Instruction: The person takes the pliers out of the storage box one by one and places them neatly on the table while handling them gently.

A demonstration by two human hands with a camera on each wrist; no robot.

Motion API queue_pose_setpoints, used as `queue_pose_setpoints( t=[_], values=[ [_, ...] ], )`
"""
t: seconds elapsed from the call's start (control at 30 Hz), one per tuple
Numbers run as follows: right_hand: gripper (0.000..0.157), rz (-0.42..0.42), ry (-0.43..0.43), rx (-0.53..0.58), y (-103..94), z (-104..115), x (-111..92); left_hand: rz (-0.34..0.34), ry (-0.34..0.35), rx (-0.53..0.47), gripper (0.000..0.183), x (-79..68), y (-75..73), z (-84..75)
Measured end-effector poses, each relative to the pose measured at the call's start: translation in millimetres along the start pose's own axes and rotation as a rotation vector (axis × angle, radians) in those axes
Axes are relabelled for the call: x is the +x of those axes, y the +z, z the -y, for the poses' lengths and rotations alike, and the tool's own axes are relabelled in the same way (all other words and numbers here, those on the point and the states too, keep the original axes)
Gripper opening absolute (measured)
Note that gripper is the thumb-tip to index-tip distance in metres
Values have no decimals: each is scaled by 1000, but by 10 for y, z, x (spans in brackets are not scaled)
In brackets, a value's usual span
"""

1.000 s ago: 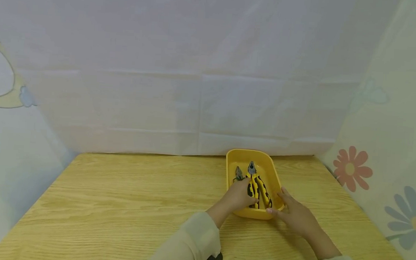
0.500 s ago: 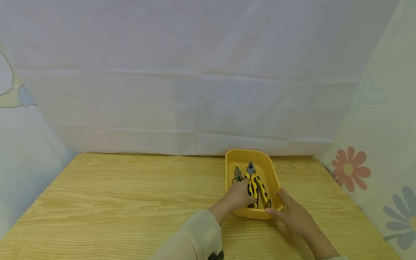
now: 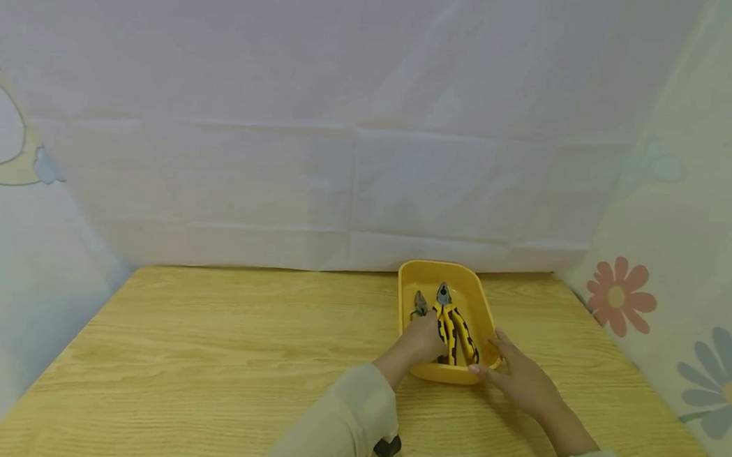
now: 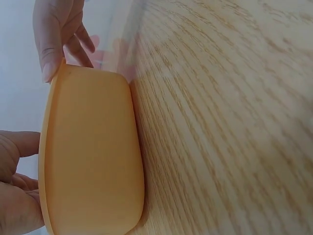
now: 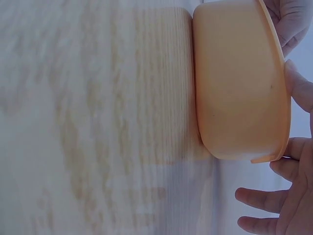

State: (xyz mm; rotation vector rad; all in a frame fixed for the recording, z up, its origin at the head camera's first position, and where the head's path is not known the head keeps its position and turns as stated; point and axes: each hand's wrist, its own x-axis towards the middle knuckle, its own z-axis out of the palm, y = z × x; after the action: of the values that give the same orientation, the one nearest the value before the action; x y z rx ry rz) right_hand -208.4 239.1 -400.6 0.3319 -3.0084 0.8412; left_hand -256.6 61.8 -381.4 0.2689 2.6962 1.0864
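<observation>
A yellow plastic tray (image 3: 445, 375) stands toward the back right of the table, with two pairs of pliers in it. The pliers with yellow-and-black handles (image 3: 463, 332) lie on the right, grey heads pointing away. Of the left pliers (image 3: 421, 302) mainly the dark head shows. My left hand (image 3: 424, 337) reaches over the tray's near left side and grips the left pliers' handles; its fingertips are hidden there. At the near right corner, my right hand (image 3: 523, 379) holds the tray rim between thumb and forefinger. Its other fingers (image 5: 264, 199) stretch out beside the tray.
The wooden table (image 3: 220, 345) extends left and in front of the tray. A pale cloth wall (image 3: 343, 185) rises right behind the tray. Printed side walls with flowers (image 3: 616, 296) flank the table.
My left hand has turned slightly, so its thumb now goes out of sight and more of the right pliers' handles shows. The tray, both pliers and my right hand stay practically still.
</observation>
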Motion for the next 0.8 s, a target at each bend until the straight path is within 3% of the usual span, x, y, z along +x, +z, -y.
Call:
queue_pose_setpoints(
  t=[0.37, 0.5, 0.53, 0.63, 0.8],
  values=[
    [78, -13, -4, -15, 0, 0, -10, 31, -31, 166, 49, 44, 27, -34],
    [78, -13, -2, -11, 5, -7, -7, 48, -25, 224, 12, 76, 41, -18],
    [78, -13, -4, -9, 8, -10, -8, 48, -12, 251, 12, 78, 43, -13],
    [78, -12, -7, -6, 17, -15, -13, 45, 13, 323, 34, 86, 58, -1],
    [78, -12, -1, -7, 8, -12, -6, 9, 11, 378, 39, 100, 95, -4]
  ],
)
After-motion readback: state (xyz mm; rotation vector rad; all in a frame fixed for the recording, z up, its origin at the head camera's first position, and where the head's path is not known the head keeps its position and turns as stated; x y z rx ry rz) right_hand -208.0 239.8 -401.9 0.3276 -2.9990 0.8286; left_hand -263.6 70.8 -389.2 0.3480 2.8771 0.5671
